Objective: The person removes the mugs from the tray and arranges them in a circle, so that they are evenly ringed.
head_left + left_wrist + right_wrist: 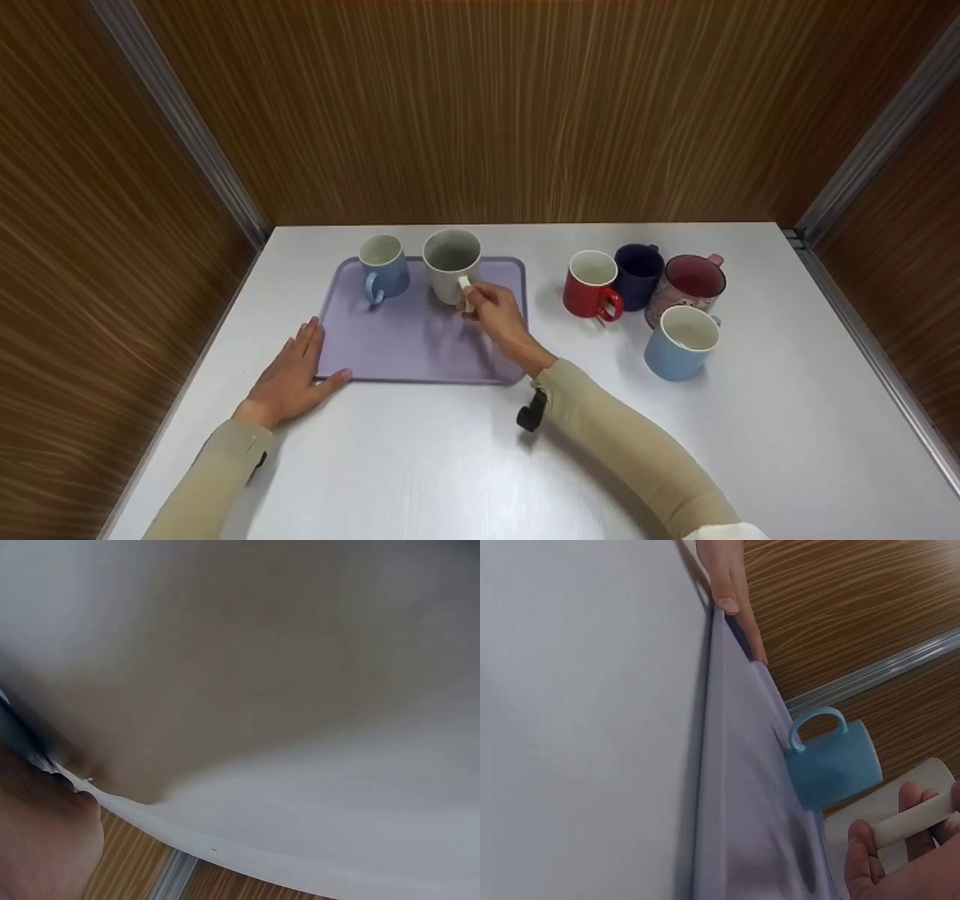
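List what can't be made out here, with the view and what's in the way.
Lower front of the pink mug: head view, hidden by the front light blue mug.
That mug's handle, mostly: head view, behind its own body.
Much of the white mug: right wrist view, behind the right hand.
Most of the left hand: left wrist view, cut off by the left edge.
Broad tan patch: left wrist view, too blurred to identify.

Head view. I see the right hand (495, 311) pinching a white mug (448, 270) by its handle (466, 288), far side of the lilac tray (390, 345); base contact unclear to me. Light-blue mug (390, 280) just left. Left hand (291, 377) at the tray's near-left corner. Table (420, 457), right: red mug (583, 297), navy mug (636, 294), pink mug (664, 301), second light-blue mug (675, 354).
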